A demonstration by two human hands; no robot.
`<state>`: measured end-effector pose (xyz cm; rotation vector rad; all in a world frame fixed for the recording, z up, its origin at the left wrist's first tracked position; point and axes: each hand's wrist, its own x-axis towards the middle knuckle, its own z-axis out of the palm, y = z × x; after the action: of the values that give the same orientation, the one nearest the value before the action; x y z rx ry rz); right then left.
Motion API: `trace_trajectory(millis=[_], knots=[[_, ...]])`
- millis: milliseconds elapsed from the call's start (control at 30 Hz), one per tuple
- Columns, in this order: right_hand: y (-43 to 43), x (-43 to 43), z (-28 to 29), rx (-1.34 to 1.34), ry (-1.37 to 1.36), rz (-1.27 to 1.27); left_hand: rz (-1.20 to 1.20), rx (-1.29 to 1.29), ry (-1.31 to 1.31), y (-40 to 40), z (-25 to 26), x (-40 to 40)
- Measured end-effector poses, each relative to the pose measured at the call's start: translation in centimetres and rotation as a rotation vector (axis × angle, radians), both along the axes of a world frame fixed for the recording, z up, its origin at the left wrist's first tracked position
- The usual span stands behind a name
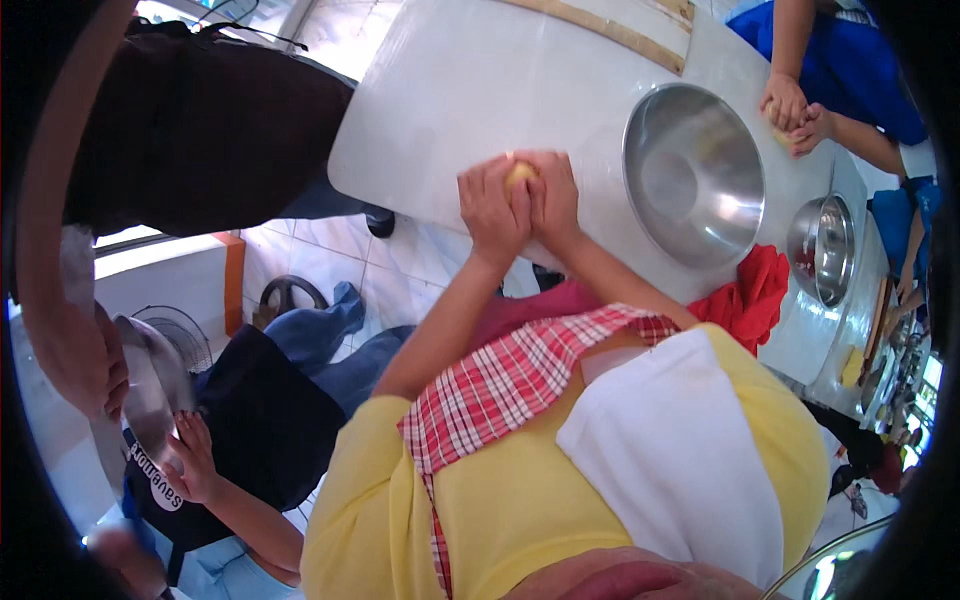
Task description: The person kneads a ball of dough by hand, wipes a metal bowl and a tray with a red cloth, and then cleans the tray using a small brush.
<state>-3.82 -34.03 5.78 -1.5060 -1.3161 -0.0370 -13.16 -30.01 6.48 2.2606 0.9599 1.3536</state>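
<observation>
A ball of yellowish dough [520, 174] is pressed between my two hands above the near edge of a white table [427, 97]. My left hand [493, 201] and my right hand [552, 191] cup it with bent fingers, so only a small part of the dough shows. Just to the right of them stands a large steel mixing bowl [671, 180], which looks empty apart from reflections. A red cloth [750, 292] lies bunched at the table edge, below the bowl.
Across the table, a person's hands [787, 112] hold yellowish dough. Smaller steel bowls [832, 247] stand farther right. A wooden frame [600, 26] lies at the far edge. At left, other people's hands hold a metal bowl [150, 397]; a person in dark clothing [210, 127] stands by the table.
</observation>
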Motion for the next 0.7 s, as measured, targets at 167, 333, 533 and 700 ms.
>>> trace_trajectory(millis=[167, 333, 533, 700], knots=[[4.1, 1.1, 0.7, -0.269, -0.03, -0.093, 0.107, -0.296, 0.109, 2.9, 0.8, 1.5], [8.4, 2.1, 5.1, -0.121, 0.061, -0.037, 0.019, -0.126, -0.019, 8.2, 4.1, 2.4], [7.4, 3.3, 2.4, -0.077, 0.456, 0.21, -0.251, 0.03, 0.036, 8.0, 1.3, -0.6], [8.5, 3.1, 2.4, -0.051, 0.529, -0.071, -0.118, -0.325, -0.048, 10.3, 1.9, 1.1]])
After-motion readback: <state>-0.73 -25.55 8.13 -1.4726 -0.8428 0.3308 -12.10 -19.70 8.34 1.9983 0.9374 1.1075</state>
